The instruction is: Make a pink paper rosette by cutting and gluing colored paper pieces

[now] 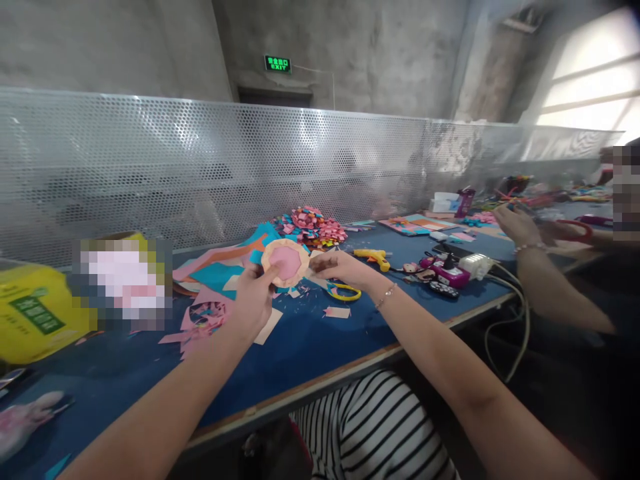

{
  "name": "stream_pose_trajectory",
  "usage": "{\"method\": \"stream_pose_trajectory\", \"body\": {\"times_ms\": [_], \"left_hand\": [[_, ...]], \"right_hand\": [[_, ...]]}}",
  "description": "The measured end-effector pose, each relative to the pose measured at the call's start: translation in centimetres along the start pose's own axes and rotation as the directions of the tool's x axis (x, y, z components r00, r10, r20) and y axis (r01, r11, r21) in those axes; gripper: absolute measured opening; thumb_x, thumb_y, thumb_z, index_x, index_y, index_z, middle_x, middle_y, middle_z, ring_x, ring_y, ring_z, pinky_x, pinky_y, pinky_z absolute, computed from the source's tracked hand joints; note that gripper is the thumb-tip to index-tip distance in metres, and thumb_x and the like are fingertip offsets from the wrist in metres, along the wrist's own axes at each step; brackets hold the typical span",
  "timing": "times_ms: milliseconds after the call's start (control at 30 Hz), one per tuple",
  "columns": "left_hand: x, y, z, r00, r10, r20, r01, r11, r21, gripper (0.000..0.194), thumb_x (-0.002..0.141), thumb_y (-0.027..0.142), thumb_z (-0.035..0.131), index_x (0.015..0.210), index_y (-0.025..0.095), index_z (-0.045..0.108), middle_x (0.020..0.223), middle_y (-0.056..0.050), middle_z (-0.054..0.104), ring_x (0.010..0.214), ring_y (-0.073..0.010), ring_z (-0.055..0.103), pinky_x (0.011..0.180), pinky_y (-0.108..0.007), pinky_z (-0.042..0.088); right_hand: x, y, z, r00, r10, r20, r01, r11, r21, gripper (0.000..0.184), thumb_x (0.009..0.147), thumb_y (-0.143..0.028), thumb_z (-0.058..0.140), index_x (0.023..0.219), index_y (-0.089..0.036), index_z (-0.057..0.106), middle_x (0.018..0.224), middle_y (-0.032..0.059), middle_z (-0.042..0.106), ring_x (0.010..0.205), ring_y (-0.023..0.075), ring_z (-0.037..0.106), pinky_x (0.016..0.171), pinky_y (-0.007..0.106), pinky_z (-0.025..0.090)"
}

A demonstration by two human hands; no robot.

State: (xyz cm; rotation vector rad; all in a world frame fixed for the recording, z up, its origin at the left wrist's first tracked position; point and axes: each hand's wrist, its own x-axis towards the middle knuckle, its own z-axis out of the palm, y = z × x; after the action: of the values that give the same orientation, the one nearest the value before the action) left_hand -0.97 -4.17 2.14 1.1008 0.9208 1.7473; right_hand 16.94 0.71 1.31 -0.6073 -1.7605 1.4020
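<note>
My left hand (pixel 255 287) grips a round paper disc (pixel 286 262) by its lower left edge, thumb on the front. The disc has a pink middle and a cream, folded-looking rim, and is held up above the table. At its right edge, my right hand (pixel 333 267) has its fingers closed in a pinch; what is between them is hidden. A cream paper piece shows behind those fingertips. Below the right hand lie yellow-handled scissors (pixel 346 292), partly covered, and a small cream paper strip (pixel 337 313). Another cream piece (pixel 269 327) lies beside my left wrist.
Pink scraps (pixel 205 327) and blue sheets (pixel 215 272) lie left, a pile of coloured pieces (pixel 315 227) behind. A yellow glue gun (pixel 373 257), purple power strip (pixel 444 272) and cables are right. A yellow bag (pixel 40 313) stands left. A co-worker's arm (pixel 545 280) reaches in at right.
</note>
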Motion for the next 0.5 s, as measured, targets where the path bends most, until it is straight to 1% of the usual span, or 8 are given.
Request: {"method": "stream_pose_trajectory", "body": {"times_ms": [100, 233, 367, 500], "left_hand": [[0.7, -0.1, -0.5, 0.996, -0.084, -0.025, 0.083, 0.996, -0.032, 0.034, 0.044, 0.024, 0.078, 0.069, 0.015, 0.056, 0.064, 0.001, 0.060, 0.063, -0.0144, 0.059, 0.054, -0.024, 0.046], [1.6, -0.1, -1.3, 0.992, -0.121, -0.038, 0.120, 0.992, -0.036, 0.033, 0.043, 0.022, 0.079, 0.064, 0.015, 0.055, 0.061, 0.001, 0.059, 0.055, -0.0107, 0.056, 0.045, -0.020, 0.043], [1.8, 0.0, -1.4, 0.993, -0.118, -0.023, 0.117, 0.992, -0.040, 0.032, 0.043, 0.020, 0.080, 0.060, 0.015, 0.053, 0.062, 0.000, 0.060, 0.055, -0.0112, 0.056, 0.043, -0.020, 0.043], [1.6, 0.1, -1.2, 0.989, -0.142, 0.030, 0.143, 0.989, -0.027, 0.033, 0.045, 0.020, 0.079, 0.072, 0.014, 0.061, 0.073, -0.004, 0.065, 0.065, -0.0153, 0.061, 0.047, -0.021, 0.047]], "right_hand": [[0.4, 0.8, -0.2, 0.996, 0.088, -0.029, -0.087, 0.996, 0.024, 0.028, 0.059, -0.007, 0.064, 0.085, -0.015, 0.065, 0.078, -0.0003, 0.060, 0.073, 0.0079, 0.054, 0.067, 0.021, 0.043], [0.5, 1.0, 0.0, 0.987, 0.159, -0.024, -0.158, 0.987, 0.043, 0.020, 0.063, -0.008, 0.062, 0.082, -0.015, 0.063, 0.072, -0.0016, 0.056, 0.059, 0.0044, 0.047, 0.051, 0.016, 0.036], [0.2, 0.5, 0.5, 0.971, 0.240, 0.022, -0.241, 0.963, 0.124, 0.018, 0.069, -0.014, 0.062, 0.087, -0.015, 0.062, 0.073, -0.0006, 0.058, 0.054, 0.0038, 0.044, 0.045, 0.016, 0.032], [0.1, 0.2, 0.7, 0.959, 0.266, 0.101, -0.278, 0.950, 0.141, 0.017, 0.071, -0.017, 0.063, 0.088, -0.014, 0.062, 0.072, 0.0009, 0.060, 0.053, 0.0041, 0.045, 0.044, 0.016, 0.031]]}}
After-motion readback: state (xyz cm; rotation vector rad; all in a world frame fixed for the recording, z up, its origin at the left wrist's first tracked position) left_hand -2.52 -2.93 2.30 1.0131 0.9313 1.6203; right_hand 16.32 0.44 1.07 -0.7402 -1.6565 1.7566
